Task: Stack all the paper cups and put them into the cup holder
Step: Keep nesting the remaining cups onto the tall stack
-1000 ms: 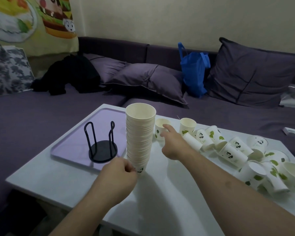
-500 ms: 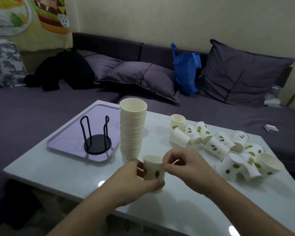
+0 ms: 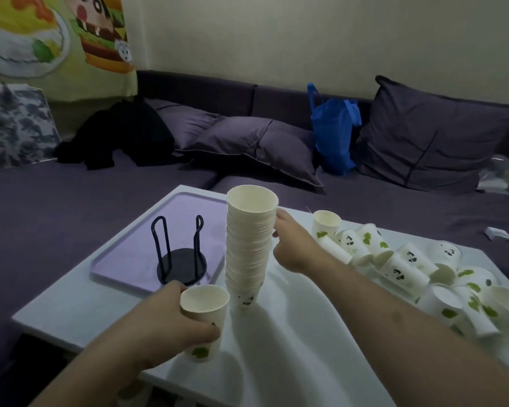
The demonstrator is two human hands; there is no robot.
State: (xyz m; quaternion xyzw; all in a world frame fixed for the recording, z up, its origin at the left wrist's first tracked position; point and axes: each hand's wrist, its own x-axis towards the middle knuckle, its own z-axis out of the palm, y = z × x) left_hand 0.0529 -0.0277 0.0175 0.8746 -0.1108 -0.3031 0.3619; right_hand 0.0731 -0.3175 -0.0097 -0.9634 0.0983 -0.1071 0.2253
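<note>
A tall stack of white paper cups (image 3: 249, 248) stands upright in the middle of the white table (image 3: 291, 333). My right hand (image 3: 294, 245) grips the stack near its top from the right side. My left hand (image 3: 171, 324) holds a single paper cup (image 3: 204, 315) with green leaf prints, upright, just left of the stack's base. The black wire cup holder (image 3: 181, 257) stands empty on a lilac tray (image 3: 135, 254) to the left. Several loose printed cups (image 3: 406, 265) lie tumbled on the table's right side.
A purple sofa with cushions (image 3: 265, 148) runs behind the table. A blue bag (image 3: 334, 133) and a black garment (image 3: 118, 136) lie on it. A small white box (image 3: 498, 234) sits on the seat at far right. The table's near edge is close to my arms.
Half a second ago both hands held the single cup in front of the stack. Now my right hand has let go and reached up to the stack's top; my left hand keeps the cup.
</note>
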